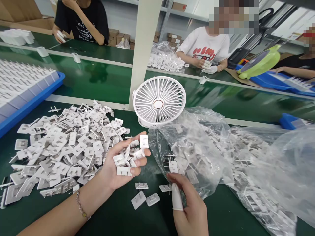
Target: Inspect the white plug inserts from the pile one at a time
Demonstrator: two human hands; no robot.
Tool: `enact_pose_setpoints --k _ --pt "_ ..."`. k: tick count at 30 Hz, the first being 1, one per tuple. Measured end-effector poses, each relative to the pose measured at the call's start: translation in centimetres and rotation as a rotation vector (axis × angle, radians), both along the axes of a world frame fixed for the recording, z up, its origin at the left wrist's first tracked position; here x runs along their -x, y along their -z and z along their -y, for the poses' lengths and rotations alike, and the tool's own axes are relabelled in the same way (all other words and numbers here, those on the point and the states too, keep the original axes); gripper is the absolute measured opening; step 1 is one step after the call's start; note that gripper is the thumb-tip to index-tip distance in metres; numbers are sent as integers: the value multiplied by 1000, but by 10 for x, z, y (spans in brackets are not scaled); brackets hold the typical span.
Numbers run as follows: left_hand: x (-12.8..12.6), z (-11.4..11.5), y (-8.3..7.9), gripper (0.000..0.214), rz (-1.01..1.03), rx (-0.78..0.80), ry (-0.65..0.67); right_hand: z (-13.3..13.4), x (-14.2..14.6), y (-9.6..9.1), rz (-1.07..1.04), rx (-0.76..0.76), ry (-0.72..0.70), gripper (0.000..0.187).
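My left hand [123,160], palm up with fingers curled, holds a small heap of white plug plates [124,171] with metal pins. One plate [144,141] stands up at the fingertips. My right hand [188,203], a white finger cot on its thumb, has thumb and forefinger close together at the edge of a clear plastic bag [204,157], pinching it as far as I can see. More pinned plates show inside that bag. Between my hands several loose plates [138,200] lie on the green table.
A big pile of plates [71,144] spreads at left, beside a blue tray [31,102] of pinned parts. A white fan [158,104] stands by a post [145,49]. Another clear bag [278,167] lies at right. Co-workers [206,49] sit across a green conveyor belt [103,80].
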State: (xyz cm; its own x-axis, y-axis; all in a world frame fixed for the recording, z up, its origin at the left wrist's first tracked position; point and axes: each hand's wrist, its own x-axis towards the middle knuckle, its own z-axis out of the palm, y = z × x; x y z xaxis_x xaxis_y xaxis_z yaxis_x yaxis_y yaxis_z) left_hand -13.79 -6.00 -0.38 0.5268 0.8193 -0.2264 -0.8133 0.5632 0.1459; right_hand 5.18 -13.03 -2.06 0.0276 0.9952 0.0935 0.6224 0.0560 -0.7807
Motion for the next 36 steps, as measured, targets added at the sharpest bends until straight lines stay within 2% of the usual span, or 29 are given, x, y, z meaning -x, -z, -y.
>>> enact_pose_setpoints --k 5,7,11,17,21,27,32,36 --pt "0 0 2 37 0 -5 -7 4 -21 10 231 -112 -242 30" --pt "0 0 2 37 -3 -8 -8 2 -24 13 303 -146 -296 30" --pt "0 1 2 37 -13 -11 5 -1 -23 13 271 -166 -209 23" --pt "-1 2 3 39 -20 -13 10 -2 -10 1 127 -142 -113 12" --pt "-2 1 3 39 -23 -11 12 -4 -1 0 106 -130 -137 12" --pt "-3 1 4 38 -8 -19 21 -6 4 2 167 -80 -295 27" --pt "-4 6 5 37 19 -32 68 -15 7 -20 75 -64 -180 29" --pt "-5 8 5 38 42 -64 97 -32 19 -38 -125 -77 -195 36"
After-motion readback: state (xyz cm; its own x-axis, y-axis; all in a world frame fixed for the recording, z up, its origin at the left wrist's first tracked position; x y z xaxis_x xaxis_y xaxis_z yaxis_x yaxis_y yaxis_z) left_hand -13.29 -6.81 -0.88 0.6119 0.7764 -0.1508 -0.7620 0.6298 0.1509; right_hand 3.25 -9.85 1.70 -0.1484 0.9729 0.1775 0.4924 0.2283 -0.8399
